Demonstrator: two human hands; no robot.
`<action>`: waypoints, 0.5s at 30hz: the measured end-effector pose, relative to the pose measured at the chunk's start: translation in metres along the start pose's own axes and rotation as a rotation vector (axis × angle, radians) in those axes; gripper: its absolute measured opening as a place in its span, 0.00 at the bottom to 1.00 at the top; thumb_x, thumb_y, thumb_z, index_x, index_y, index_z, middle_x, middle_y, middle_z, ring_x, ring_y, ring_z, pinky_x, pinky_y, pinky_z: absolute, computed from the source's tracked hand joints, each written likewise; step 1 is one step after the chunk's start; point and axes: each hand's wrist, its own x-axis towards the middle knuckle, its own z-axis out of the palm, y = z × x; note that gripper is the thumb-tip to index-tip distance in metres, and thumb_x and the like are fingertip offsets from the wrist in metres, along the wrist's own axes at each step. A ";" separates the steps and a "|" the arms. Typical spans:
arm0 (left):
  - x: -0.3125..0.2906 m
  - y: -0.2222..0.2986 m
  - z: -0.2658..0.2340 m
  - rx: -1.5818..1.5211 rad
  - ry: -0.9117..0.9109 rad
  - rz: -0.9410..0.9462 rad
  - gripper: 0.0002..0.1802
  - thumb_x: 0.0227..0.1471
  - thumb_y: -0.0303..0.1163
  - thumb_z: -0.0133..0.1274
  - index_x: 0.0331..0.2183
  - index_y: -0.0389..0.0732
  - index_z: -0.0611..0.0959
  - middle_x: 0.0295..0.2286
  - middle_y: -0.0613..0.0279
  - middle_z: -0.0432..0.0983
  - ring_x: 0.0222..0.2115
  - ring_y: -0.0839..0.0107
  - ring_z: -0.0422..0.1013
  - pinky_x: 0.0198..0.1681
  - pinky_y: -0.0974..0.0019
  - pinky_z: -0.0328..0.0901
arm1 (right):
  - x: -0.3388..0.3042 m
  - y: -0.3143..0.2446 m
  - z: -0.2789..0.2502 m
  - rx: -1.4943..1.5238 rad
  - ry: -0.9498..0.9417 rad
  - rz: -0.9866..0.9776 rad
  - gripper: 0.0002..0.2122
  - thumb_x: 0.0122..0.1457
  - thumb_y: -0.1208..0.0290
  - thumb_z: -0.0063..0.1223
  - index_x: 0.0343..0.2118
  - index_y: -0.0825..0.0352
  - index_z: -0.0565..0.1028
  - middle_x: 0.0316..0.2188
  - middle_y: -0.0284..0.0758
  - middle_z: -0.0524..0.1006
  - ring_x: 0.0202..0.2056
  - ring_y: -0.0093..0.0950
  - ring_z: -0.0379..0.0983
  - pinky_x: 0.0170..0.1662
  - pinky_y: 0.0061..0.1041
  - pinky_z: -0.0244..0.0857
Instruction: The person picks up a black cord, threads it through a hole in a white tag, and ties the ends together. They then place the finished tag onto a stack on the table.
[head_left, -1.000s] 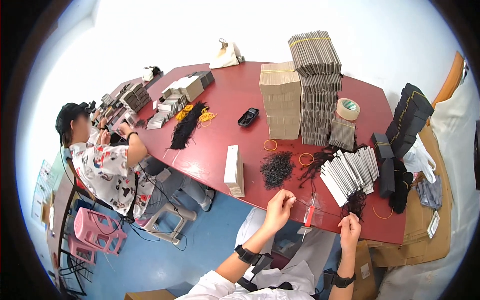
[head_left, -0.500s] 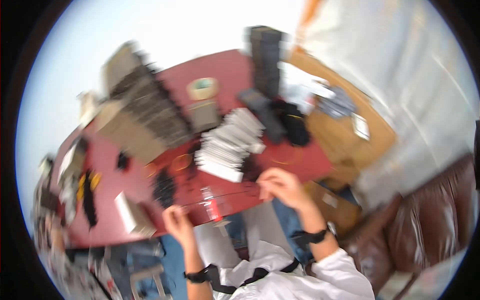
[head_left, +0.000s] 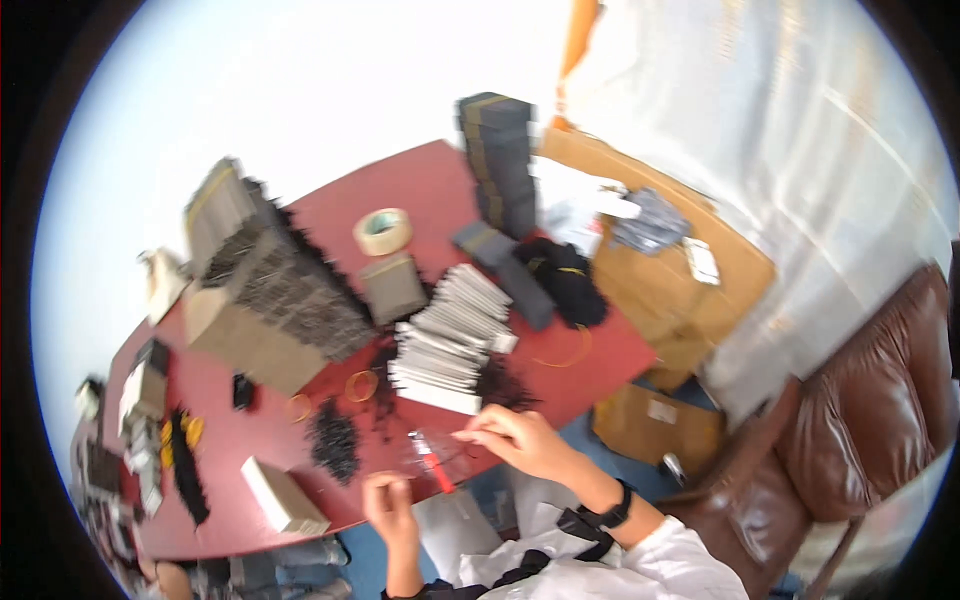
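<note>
Just past the near edge of the red table (head_left: 560,395), my left hand (head_left: 392,505) is closed, its thumb and fingers pressed together. My right hand (head_left: 522,442) pinches in front of the white stack, palm down. What either pinch holds is too thin and blurred to name. Between the hands lies a slim item (head_left: 437,472) with a red end and a clear end, close to the table edge. A tilted stack of white strips (head_left: 450,345) sits beyond my right hand. Left of it is a pile of short black pieces (head_left: 333,440).
A large stack of dark-edged grey bundles (head_left: 290,310) stands left, with a tape roll (head_left: 383,232) and a grey block (head_left: 392,287) beside it. Near left lies a white box (head_left: 283,495). Upright dark bundles (head_left: 500,165) stand behind; right are cardboard (head_left: 690,300) and a brown leather chair (head_left: 860,390).
My hands have come closer together, the right moving in toward the left. A thin dark strand stretched between them earlier no longer shows clearly. The whole view has shifted, so the table sits lower.
</note>
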 end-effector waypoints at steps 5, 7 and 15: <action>0.008 0.053 0.018 -0.191 -0.479 0.022 0.02 0.52 0.23 0.53 0.30 0.34 0.77 0.34 0.53 0.80 0.36 0.67 0.75 0.40 0.66 0.68 | 0.007 -0.010 0.015 -0.111 0.126 -0.101 0.06 0.55 0.73 0.57 0.34 0.67 0.75 0.26 0.36 0.79 0.24 0.27 0.78 0.27 0.22 0.68; 0.003 0.057 0.019 -0.235 -0.549 -0.115 0.02 0.53 0.21 0.52 0.31 0.33 0.77 0.38 0.53 0.79 0.40 0.66 0.74 0.44 0.65 0.67 | 0.010 -0.016 0.016 -0.137 0.119 -0.094 0.06 0.54 0.74 0.58 0.33 0.68 0.75 0.26 0.35 0.80 0.23 0.24 0.77 0.25 0.19 0.67; -0.008 0.051 0.043 -0.781 -0.437 -0.466 0.04 0.56 0.22 0.51 0.36 0.35 0.78 0.46 0.53 0.73 0.50 0.70 0.66 0.55 0.65 0.59 | -0.009 -0.016 0.031 0.034 0.312 -0.078 0.05 0.52 0.82 0.58 0.31 0.72 0.74 0.29 0.38 0.81 0.28 0.22 0.79 0.28 0.16 0.68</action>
